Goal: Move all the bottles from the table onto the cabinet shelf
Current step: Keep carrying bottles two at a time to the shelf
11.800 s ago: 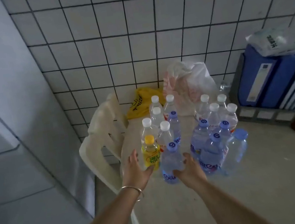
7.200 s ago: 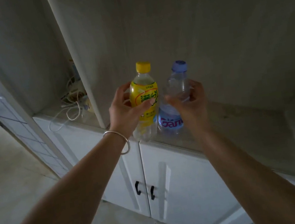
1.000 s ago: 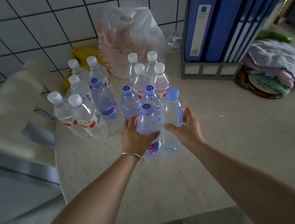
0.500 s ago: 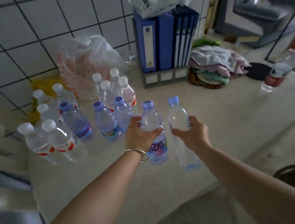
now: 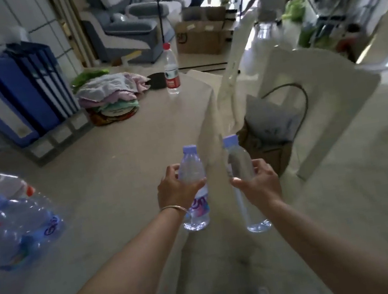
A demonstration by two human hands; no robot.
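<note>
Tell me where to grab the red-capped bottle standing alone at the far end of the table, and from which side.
Grip the red-capped bottle around its straight body, at or just above the red label, coming from its near side. It stands upright and apart on the table, with the folded cloths and a dark round object to its left. Both hands are full now, so probably on the next trip.

Each hand holds an upright bottle off the table [image 5: 115,175]. The left hand [image 5: 173,192] grips the labelled bottle [image 5: 195,190]; the right hand [image 5: 258,184] grips the clear bottle [image 5: 241,164].
</note>
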